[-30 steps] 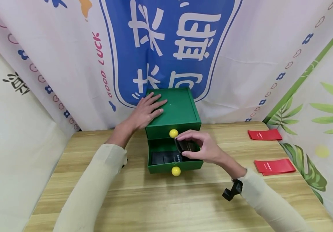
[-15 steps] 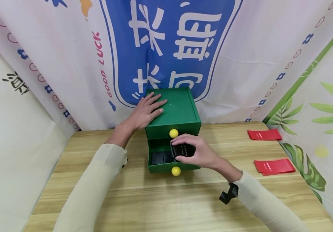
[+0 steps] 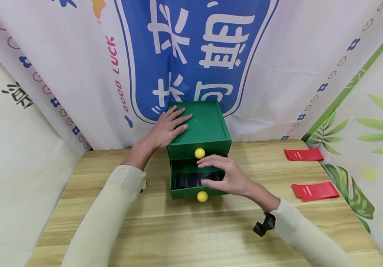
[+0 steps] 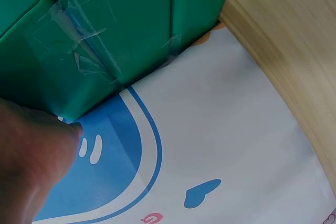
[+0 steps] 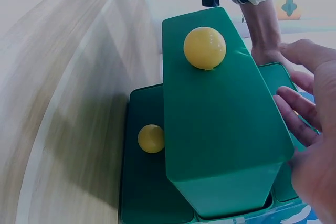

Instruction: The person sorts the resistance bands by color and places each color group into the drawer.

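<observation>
A green drawer cabinet [image 3: 198, 126] with yellow round knobs stands at the back of the table. My left hand [image 3: 169, 128] rests on its top with fingers spread; the left wrist view shows part of that hand [image 4: 31, 156] beside the cabinet's taped side. Below the top drawer, one drawer [image 3: 185, 194] is pulled out. Flat black strips with small white print [image 3: 189, 180] lie inside it. My right hand [image 3: 229, 174] is over the drawer's right part, thumb and fingers apart, holding nothing. In the right wrist view, this hand [image 5: 315, 108] is beside the protruding drawer [image 5: 220, 114].
Two folded red strips with white print, one farther back [image 3: 304, 154] and one nearer [image 3: 316, 191], lie at the table's right side. Another shut drawer [image 5: 152, 177] shows below the pulled-out one in the right wrist view. A printed cloth [image 3: 265, 92] hangs behind the cabinet.
My right hand moved slightly left with a black strip and let it go into the drawer, where it now lies flat. My left hand stays in place.
</observation>
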A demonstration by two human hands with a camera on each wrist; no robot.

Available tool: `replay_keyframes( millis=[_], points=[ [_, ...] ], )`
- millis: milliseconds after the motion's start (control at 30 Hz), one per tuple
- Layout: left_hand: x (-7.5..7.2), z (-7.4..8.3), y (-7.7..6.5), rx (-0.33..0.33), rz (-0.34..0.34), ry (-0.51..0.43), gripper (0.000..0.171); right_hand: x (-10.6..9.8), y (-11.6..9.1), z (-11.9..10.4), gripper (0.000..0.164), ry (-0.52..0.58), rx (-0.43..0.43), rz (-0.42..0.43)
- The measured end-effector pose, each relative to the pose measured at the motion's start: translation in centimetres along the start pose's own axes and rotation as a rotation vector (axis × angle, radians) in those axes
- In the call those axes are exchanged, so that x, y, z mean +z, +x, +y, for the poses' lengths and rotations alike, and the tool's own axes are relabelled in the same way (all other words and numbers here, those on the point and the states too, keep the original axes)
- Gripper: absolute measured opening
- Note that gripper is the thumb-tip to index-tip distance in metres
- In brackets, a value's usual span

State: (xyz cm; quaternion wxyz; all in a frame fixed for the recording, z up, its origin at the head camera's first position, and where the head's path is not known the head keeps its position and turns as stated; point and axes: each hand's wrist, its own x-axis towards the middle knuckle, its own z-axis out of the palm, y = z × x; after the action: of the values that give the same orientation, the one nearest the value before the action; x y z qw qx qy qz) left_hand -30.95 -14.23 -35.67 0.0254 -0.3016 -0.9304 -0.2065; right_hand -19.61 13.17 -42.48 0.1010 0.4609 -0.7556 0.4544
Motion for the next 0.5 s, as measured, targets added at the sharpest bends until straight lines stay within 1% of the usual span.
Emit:
replay_keyframes(
  millis=[500],
  points=[
    [0.1,-0.2,0.0,0.0,-0.007,-0.004,0.055,-0.9,-2.1,-2.0,0.041,0.004,0.066,0.004]
  ],
)
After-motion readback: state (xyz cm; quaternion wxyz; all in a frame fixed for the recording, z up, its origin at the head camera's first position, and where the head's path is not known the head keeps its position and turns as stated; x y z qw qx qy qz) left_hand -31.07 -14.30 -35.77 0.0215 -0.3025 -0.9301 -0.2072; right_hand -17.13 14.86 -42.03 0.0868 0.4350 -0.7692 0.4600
